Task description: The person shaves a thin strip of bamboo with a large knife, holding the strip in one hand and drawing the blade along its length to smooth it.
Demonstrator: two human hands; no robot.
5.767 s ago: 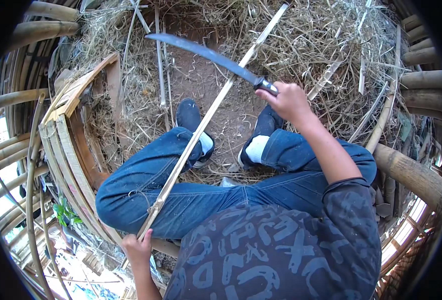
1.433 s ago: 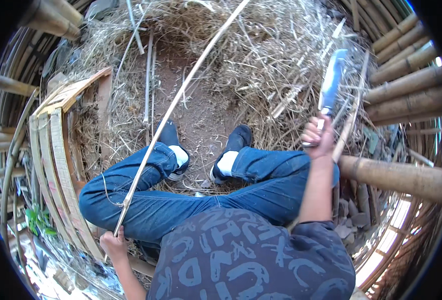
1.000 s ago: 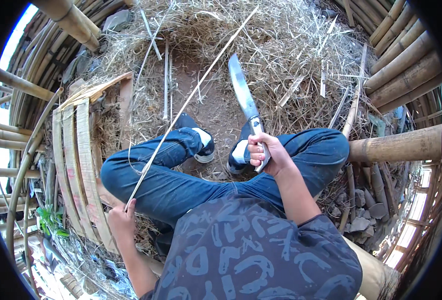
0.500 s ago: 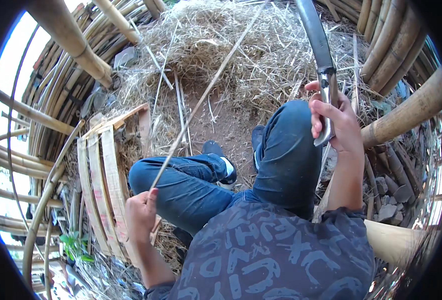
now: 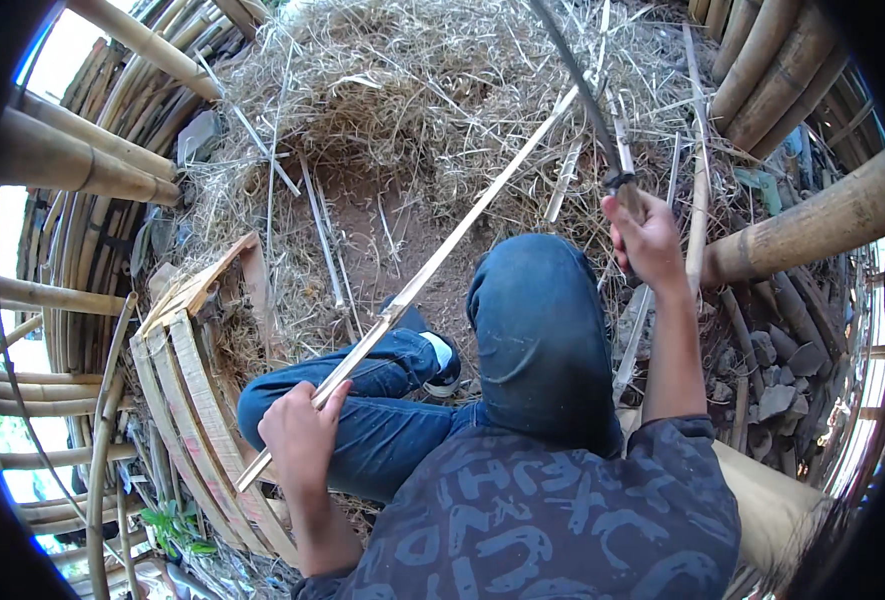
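A long, pale bamboo strip slants from lower left to upper right in front of me. My left hand is closed around its near part, and the lower end sticks out behind the hand. In my right hand is the handle of a machete, its long dark blade pointing up and away. Near the strip's far end the blade crosses it; whether they touch, I cannot tell. The strip passes over my bent left leg and beside my raised right knee.
Dry shavings are heaped ahead on bare soil. A wooden slatted crate stands at the left. Thick bamboo poles reach in from both sides, with stones at the right. Several loose strips lie ahead.
The machete has tilted and moved left, its blade now over the strip's far end. The strip shows its pale side, and my left hand has moved slightly to the right. My view has shifted.
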